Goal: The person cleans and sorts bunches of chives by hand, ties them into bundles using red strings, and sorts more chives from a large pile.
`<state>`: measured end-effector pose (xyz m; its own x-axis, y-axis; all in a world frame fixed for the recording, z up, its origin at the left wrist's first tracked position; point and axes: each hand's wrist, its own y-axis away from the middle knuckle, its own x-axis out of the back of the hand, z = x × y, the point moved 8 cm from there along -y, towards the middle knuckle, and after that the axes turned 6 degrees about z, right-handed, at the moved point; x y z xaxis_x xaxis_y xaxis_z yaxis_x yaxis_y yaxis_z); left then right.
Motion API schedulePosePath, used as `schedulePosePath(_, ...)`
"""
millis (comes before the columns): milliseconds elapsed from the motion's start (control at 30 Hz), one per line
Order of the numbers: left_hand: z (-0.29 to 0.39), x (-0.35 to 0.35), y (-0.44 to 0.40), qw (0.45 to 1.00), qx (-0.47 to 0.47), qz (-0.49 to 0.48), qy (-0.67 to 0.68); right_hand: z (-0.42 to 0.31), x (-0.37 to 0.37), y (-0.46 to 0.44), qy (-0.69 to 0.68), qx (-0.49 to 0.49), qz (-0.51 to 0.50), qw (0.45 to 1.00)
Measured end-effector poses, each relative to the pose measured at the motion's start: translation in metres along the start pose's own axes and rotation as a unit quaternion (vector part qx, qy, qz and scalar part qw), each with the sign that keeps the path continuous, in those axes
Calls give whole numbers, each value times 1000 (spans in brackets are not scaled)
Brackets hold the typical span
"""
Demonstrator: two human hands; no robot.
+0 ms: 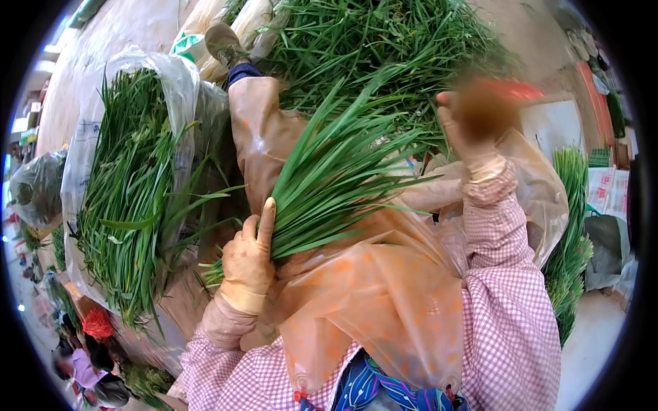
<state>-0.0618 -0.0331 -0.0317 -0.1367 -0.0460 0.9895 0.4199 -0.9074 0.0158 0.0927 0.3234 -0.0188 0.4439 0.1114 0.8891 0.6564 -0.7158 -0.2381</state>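
Note:
My left hand, in a pale, soiled glove, is closed round the stem end of a bunch of garlic chives. Its index finger lies stretched along the bunch, and the long flat leaves fan out up and to the right over my apron-covered lap. Pale cut ends poke out below the palm. On the right, my right hand is raised off the bunch, near something red. Blur smears most of its fingers, so whether it holds anything is unclear.
A big heap of loose greens lies ahead of my legs. At left, a clear plastic bag is filled with more chives. Upright green bundles stand at right. My translucent apron covers my lap. Another person is at lower left.

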Motion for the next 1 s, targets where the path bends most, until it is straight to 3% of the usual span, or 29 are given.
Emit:
schedulePosePath(67,-7,2,-6,993,54,-45,89,3,24,5,-181,-107,28,977)
schedulePosePath(133,-8,18,-14,983,93,-37,154,-22,31,19,-392,-175,13,903)
schedulePosePath(167,-10,25,-20,965,132,-33,225,-37,32,28,-475,-115,51,871)
schedulePosePath(233,1,43,-40,921,126,8,369,-79,47,59,-540,-69,13,839)
schedulePosePath(300,-5,39,-37,772,262,-135,563,-155,76,74,-394,212,116,887)
schedulePosePath(333,-1,44,-40,720,326,-174,587,-183,80,84,-289,321,164,887)
schedulePosePath(367,11,49,-45,700,323,-219,598,-206,70,95,-197,390,186,880)
schedulePosePath(400,27,47,-53,685,300,-270,606,-226,51,103,-124,417,137,890)
schedulePosePath(500,82,45,-63,660,222,-406,591,-222,37,105,-75,458,178,868)
schedulePosePath(633,131,43,-64,671,146,-506,523,-192,52,106,24,432,124,893)
schedulePosePath(700,150,45,-67,689,125,-510,499,-173,80,112,10,434,161,886)
schedulePosePath(767,183,55,-74,691,44,-551,466,-147,84,116,-70,367,-4,928)
schedulePosePath(800,194,59,-84,704,-64,-540,457,-137,100,118,-34,353,17,935)
schedulePosePath(833,198,64,-90,704,-68,-543,452,-127,116,121,-32,349,20,936)
schedulePosePath(900,208,78,-103,643,10,-550,533,-93,143,114,67,250,-27,966)
schedulePosePath(967,220,95,-128,596,39,-484,639,-52,188,113,60,149,-124,979)
schedulePosePath(1000,230,102,-138,582,34,-461,669,-27,213,116,-4,121,-92,988)
